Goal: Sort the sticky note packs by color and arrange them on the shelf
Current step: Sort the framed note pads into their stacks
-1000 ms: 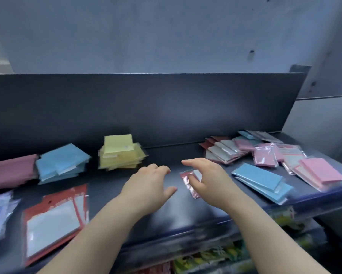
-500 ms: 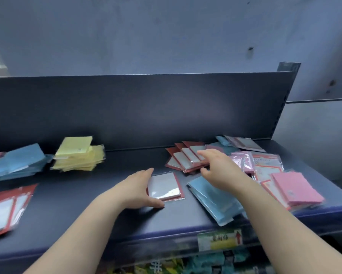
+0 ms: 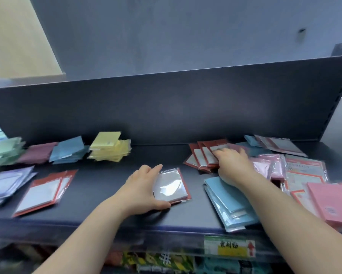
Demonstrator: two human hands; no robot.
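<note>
My left hand [image 3: 141, 189] holds the left edge of a red-backed pack of grey notes [image 3: 172, 186] lying flat at the shelf's middle, thumb along its front edge. My right hand [image 3: 232, 163] lies on a fanned pile of red-backed grey packs [image 3: 202, 156] behind it, fingers curled over the top pack. Sorted piles sit at the back left: yellow [image 3: 108, 148], blue [image 3: 67, 150], maroon [image 3: 37, 155] and green [image 3: 4, 151]. Under my right wrist lies a stack of blue packs [image 3: 229, 204]. Pink packs [image 3: 334, 202] lie to the right.
The dark shelf [image 3: 99, 216] has an upright back panel [image 3: 166, 107]. Larger red-backed packs [image 3: 45, 191] and pale lilac packs [image 3: 6, 184] lie at the front left. A price label [image 3: 228, 246] hangs on the front edge, with goods on the shelf below.
The view swung right then settled. My left hand took hold of the single red-backed pack at the middle. My right hand reached back from it onto the fanned red-backed pile.
</note>
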